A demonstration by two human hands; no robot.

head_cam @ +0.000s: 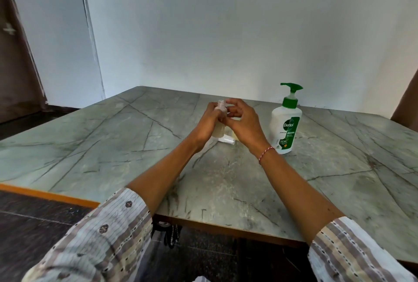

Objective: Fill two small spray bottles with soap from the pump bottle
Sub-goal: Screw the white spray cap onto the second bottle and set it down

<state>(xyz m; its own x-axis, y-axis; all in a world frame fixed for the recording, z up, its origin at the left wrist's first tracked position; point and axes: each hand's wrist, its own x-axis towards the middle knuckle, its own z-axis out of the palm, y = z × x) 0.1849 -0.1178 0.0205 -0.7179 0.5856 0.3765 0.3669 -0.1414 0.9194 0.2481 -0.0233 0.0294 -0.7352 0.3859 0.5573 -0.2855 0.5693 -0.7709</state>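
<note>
A: Your left hand (209,121) is wrapped around a small spray bottle (220,123), holding it upright just above the table (117,137). The neck at the top is open, with no cap or sprayer on it.

B: Is anything inside it?

A: The lower part looks cloudy and pale, as if it holds some liquid. How full it is, I cannot say; your fingers cover the middle.

B: And the other hand?

A: Your right hand (243,121) is up beside the bottle's neck, fingers curled, thumb and fingertips close together near the opening. Whether they pinch something small there I cannot tell. A red-and-white thread bracelet (267,154) sits on that wrist.

B: Where is the soap?

A: The pump bottle (286,126) stands upright on the table just to the right of your right hand, not touching it. It is white with a green label and a green pump head, the nozzle pointing right.

B: The second bottle?

A: A small white-and-clear piece (226,139) lies on its side on the table under your hands. It is partly hidden, so I cannot say whether that is the second bottle or a cap.
</note>
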